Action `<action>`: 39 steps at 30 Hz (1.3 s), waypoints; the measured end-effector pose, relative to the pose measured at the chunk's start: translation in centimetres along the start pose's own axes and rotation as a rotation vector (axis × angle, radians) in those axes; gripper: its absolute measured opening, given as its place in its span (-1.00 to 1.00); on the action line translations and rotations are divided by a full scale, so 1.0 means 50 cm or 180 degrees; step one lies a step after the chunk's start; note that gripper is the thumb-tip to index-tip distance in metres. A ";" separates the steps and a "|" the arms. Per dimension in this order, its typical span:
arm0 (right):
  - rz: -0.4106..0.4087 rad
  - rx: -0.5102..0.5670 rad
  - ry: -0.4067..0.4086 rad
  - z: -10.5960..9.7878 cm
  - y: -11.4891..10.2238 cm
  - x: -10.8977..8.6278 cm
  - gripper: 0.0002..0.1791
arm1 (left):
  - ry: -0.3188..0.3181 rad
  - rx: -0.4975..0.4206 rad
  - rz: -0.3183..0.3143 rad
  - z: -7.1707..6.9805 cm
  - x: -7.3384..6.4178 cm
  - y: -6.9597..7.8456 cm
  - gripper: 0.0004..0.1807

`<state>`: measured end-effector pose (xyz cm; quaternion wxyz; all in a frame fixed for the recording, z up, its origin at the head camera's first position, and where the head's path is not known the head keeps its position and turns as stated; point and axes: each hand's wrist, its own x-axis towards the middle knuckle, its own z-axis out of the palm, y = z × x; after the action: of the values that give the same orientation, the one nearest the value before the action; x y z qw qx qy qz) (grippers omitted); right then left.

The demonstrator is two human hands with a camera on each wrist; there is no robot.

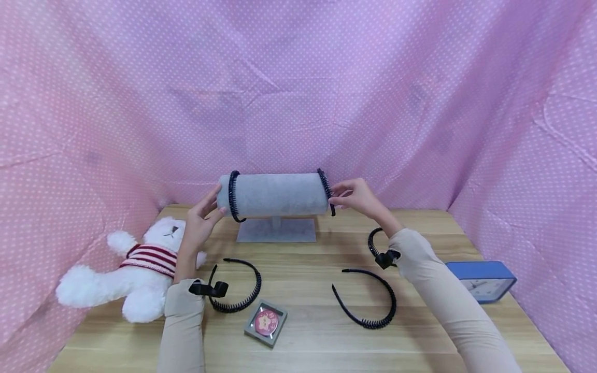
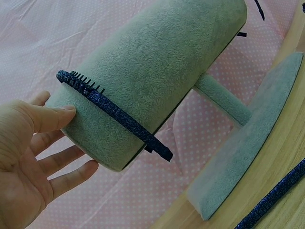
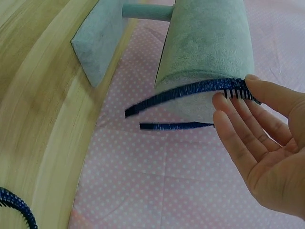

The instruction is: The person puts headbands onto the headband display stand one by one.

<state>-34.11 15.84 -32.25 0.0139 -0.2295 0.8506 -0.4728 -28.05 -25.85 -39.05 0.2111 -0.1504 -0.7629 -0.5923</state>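
A grey plush headband stand (image 1: 280, 194), a horizontal roll on a post and flat base, is at the back of the table. My left hand (image 1: 200, 220) holds the roll's left end, thumb (image 2: 62, 114) on its surface and other fingers spread around the end. Just inward of it, a dark toothed headband (image 1: 231, 197) sits around the roll. At the right end, my right hand (image 1: 356, 198) pinches another dark headband (image 3: 181, 93) by its toothed middle. That headband is at the roll's rim; its two tips point away from the hand.
On the wooden table lie more dark headbands: one front left (image 1: 258, 284), one front right (image 1: 394, 303), another partly behind the right forearm (image 1: 371, 241). A framed pink badge (image 1: 266, 323) lies near the front. A white plush bear (image 1: 149, 280) is left, a blue clock (image 1: 482, 269) right.
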 end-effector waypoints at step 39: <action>-0.0256 -0.0964 -0.0403 -0.007 -0.041 0.076 0.01 | 0.0016 -0.0039 -0.0083 -0.002 0.001 0.001 -0.37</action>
<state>-36.80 13.68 -29.66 0.0138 -0.2922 0.8997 -0.3240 -28.04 -25.93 -38.97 0.2042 -0.1402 -0.7606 -0.6001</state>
